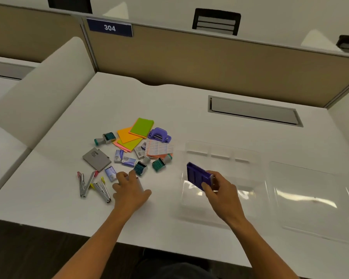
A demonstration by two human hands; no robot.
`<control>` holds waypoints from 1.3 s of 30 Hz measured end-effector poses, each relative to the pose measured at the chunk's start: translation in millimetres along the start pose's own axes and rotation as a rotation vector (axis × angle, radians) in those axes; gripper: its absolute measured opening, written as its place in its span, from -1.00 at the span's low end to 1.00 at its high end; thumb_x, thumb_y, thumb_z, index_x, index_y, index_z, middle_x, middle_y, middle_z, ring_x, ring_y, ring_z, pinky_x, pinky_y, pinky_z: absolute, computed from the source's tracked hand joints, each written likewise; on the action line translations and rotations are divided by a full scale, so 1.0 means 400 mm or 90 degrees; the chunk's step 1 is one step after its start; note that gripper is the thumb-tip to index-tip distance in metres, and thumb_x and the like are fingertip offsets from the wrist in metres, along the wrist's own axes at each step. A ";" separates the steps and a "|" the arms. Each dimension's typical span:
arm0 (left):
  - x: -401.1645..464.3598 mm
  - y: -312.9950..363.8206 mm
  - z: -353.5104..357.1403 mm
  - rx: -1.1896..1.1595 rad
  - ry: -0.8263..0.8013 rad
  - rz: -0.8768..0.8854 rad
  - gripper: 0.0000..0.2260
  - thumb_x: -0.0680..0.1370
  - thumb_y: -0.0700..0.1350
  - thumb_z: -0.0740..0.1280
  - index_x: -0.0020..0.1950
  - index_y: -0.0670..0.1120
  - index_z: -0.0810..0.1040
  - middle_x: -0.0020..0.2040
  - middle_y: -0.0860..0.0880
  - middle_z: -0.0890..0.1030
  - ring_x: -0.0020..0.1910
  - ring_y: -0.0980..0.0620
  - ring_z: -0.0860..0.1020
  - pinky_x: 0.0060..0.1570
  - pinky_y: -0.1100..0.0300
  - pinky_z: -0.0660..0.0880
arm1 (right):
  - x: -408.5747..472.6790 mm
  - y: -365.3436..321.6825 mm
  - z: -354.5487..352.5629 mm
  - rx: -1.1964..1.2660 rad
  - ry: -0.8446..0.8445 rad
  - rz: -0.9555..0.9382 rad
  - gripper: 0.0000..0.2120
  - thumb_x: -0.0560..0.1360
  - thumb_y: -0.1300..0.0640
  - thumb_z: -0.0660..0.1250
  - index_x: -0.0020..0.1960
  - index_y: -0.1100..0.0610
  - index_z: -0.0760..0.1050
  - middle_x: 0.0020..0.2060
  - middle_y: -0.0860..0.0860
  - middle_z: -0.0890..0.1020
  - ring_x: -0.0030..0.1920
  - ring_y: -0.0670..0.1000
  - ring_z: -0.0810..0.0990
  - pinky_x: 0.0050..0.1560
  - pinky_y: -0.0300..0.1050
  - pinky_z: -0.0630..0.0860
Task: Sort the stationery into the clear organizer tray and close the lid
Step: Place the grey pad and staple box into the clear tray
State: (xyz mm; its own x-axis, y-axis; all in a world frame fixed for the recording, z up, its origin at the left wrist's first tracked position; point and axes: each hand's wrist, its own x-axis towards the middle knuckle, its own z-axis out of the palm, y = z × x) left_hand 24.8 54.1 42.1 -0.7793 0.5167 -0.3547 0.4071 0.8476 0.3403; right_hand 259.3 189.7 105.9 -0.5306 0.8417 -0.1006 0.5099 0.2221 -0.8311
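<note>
I hold my first item, a purple punch point(197, 178), over the empty tray point(220, 156) with right fingers point(207, 188); left hand point(129, 190) loose, pile point(133, 150) left of the tray unsorted, lid point(314, 200) off.

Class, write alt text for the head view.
Right hand holds a purple punch over the clear tray, lid lying off to its right. Left hand reaches into stationery scattered on the white desk.

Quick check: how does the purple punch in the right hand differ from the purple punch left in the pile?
The held punch is darker blue-purple, gripped by the right hand and tilted over the clear organizer tray. The pile punch is lighter lilac and rests flat on the desk beside the sticky notes. Both look similar in size.
</note>
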 end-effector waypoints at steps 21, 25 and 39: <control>-0.086 0.146 0.008 -0.391 -0.025 0.109 -0.23 0.32 -0.17 0.55 0.41 0.01 0.20 0.29 0.04 0.17 0.29 -0.03 0.26 0.10 -0.10 0.59 | 0.021 0.047 0.124 -0.643 -0.121 -0.181 -0.69 0.53 -0.02 0.38 0.19 0.11 0.52 0.09 0.12 0.67 0.00 0.20 0.68 -0.04 0.04 0.61; -0.093 0.157 0.002 -0.376 -0.045 0.124 -0.22 0.33 -0.14 0.56 0.42 0.02 0.20 0.30 0.06 0.15 0.26 0.03 0.25 0.12 -0.04 0.58 | 0.029 0.042 0.126 -0.648 -0.135 -0.163 -0.72 0.55 0.00 0.37 0.20 0.11 0.55 0.07 0.10 0.67 0.01 0.16 0.67 0.02 0.00 0.57; -0.114 0.233 0.016 -0.377 -0.076 0.264 -0.51 0.60 -0.33 0.21 0.41 0.12 0.23 0.37 0.06 0.09 0.35 0.07 0.27 0.04 0.19 0.57 | 0.013 -0.005 0.061 -0.030 -0.117 0.053 -0.68 0.60 -0.04 0.25 0.30 0.03 0.54 0.09 -0.05 0.67 -0.02 -0.12 0.63 0.01 -0.32 0.51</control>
State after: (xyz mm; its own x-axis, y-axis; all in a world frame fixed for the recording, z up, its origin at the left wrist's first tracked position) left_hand 101.3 110.4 84.6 -0.5465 0.8189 -0.1753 0.3051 0.3897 0.8690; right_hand 239.0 181.5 93.7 -0.5976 0.7548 -0.2705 0.5864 0.1813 -0.7895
